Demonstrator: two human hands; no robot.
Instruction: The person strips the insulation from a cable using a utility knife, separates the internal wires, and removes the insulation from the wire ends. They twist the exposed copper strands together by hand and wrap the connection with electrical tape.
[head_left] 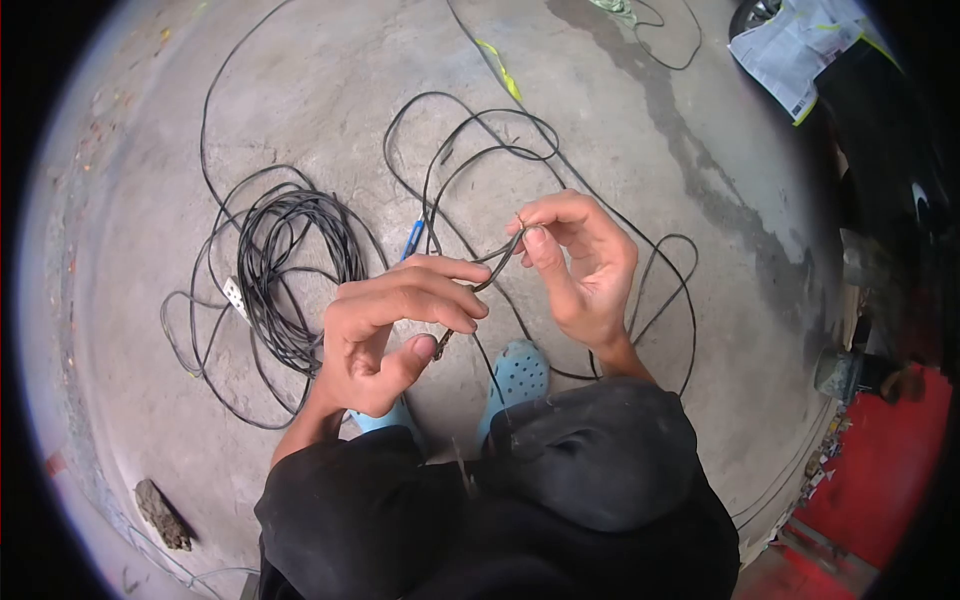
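Between my two hands runs a dark cable (507, 262), bent near its upper end. My right hand (585, 262) pinches that end between thumb and fingertips, where a thin bare wire tip shows. The fingers of my left hand (395, 325) rest against the cable lower down, its thumb apart from the forefinger, and a dark, twisted piece (443, 344) shows beside the thumb. From there a thin black strand hangs down toward my knees. A blue-handled tool (412, 240) lies on the floor just beyond my left hand.
A coiled black cable (300, 270) with a white socket strip (237, 297) lies at the left. Loose cable loops spread across the concrete ahead. Light blue clogs (520, 375) are under my hands. A brownish chunk (162, 514) sits lower left; a red surface (895, 480) is at right.
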